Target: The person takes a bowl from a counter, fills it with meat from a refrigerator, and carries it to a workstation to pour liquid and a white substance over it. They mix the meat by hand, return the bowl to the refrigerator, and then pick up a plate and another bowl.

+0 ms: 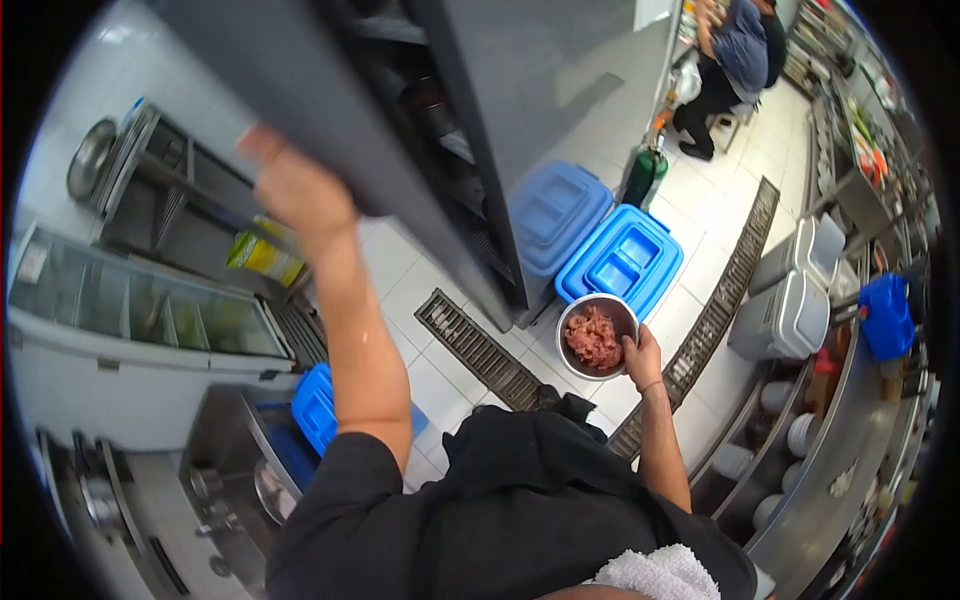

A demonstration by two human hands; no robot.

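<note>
My right hand point(645, 358) grips the rim of a round metal bowl point(568, 352) at the centre right. Raw ground meat point(593, 338) lies in the bowl. My left hand point(305, 198) is raised at the edge of a tall grey refrigerator door point(290, 90), touching it. Both that hand and the door are blurred, and its fingers are partly hidden. The door stands ajar, with a dark interior point(435, 110) showing past it; its contents are hard to make out.
A blue-lidded bin point(645, 235) stands beyond the bowl. Floor drain grates point(480, 350) cross the white tiles. A glass-topped chest freezer point(150, 310) is at left. Grey bins point(785, 315) and a steel counter point(830, 490) line the right. Other people point(735, 60) sit at the back.
</note>
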